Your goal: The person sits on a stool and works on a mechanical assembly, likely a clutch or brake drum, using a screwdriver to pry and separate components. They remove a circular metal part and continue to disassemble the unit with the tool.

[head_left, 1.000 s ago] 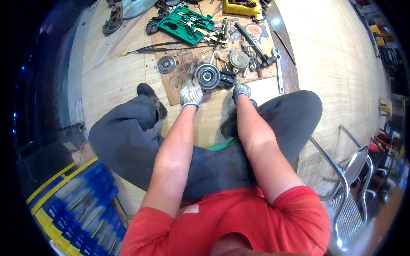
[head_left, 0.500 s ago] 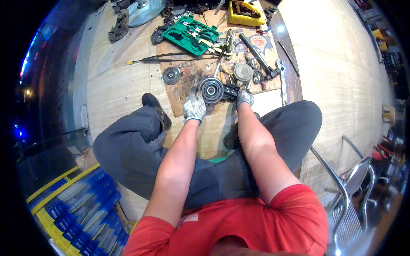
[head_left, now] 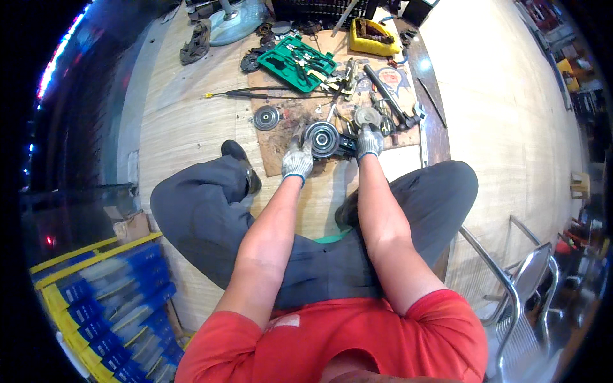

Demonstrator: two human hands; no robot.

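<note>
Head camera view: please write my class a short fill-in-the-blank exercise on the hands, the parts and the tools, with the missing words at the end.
1. The left hand and the right hand both wear ____.
2. The black wheel is beside the fingers of the ____ hand.
3. The open tool case is coloured ____.
4. The shirt sleeves are coloured ____.

Missing words: gloves; left; green; red.
</note>
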